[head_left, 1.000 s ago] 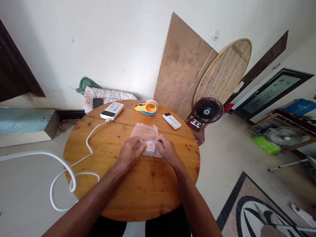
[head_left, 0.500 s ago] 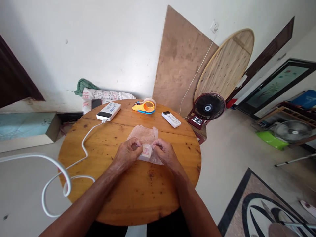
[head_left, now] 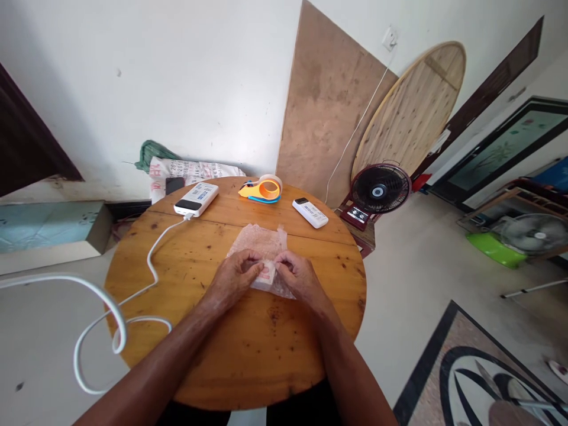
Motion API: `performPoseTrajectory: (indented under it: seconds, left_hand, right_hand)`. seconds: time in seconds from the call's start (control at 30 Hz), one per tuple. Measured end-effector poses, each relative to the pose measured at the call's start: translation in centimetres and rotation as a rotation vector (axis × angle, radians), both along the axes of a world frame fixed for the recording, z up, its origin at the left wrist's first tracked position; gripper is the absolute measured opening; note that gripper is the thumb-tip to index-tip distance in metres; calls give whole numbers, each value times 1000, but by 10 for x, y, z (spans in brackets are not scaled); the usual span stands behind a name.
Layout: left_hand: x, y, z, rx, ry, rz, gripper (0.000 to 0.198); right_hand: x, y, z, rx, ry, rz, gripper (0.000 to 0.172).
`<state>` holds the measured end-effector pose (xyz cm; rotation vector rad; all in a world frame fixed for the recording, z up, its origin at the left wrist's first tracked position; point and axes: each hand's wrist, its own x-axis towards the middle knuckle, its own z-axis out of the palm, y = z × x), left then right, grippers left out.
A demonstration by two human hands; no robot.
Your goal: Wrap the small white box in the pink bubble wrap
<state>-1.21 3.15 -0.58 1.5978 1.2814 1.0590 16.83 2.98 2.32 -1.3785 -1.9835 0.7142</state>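
A sheet of clear bubble wrap (head_left: pixel 248 239) lies on the round wooden table (head_left: pixel 248 355), with a small white box (head_left: pixel 266 274) bearing red print on its near part. My left hand (head_left: pixel 239 275) pinches the wrap at the box's left side, thumb and fingers together. On the other side my right hand (head_left: pixel 296 273) is closed on the wrap by the box's right edge. Film from the wrap appears to lie over part of the box. The fingertips cover some of the box's edges.
Behind the wrap are an orange tape dispenser (head_left: pixel 261 189), a white power bank (head_left: pixel 309 213) and a larger power bank (head_left: pixel 196 199) with a white cable (head_left: pixel 153 251) running off the left edge. A fan (head_left: pixel 378 190) stands beyond the table at right.
My left hand has shifted slightly right over the box, covering more of its left side. My right hand stays nearly in place. The whole view has tilted a little.
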Motion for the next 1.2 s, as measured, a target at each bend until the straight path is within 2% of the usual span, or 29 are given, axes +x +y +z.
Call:
performPoseTrajectory:
  seconds: [0.17, 0.47, 0.67, 0.77, 0.87, 0.97, 1.2]
  left_hand:
    - [1, 1, -7, -9, -47, -5, 22]
    - [2, 1, -6, 17, -17, 41, 18]
    - [3, 1, -5, 16, -27, 31, 17]
    - [3, 1, -4, 12, -44, 20, 16]
    - [3, 1, -4, 29, -35, 21, 15]
    - [3, 2, -5, 49, -14, 31, 14]
    - [3, 2, -5, 61, -8, 33, 15]
  right_hand:
    - [4, -1, 2, 20, -91, -15, 14]
    - [5, -2, 4, 7, -196, -69, 14]
    - [6, 1, -2, 19, -302, -135, 13]
    - [6, 3, -5, 56, -395, -199, 12]
    - [7, 3, -7, 136, -394, -226, 12]
    - [6, 3, -6, 236, -280, -167, 15]
    - [2, 0, 0, 363, -81, 79, 23]
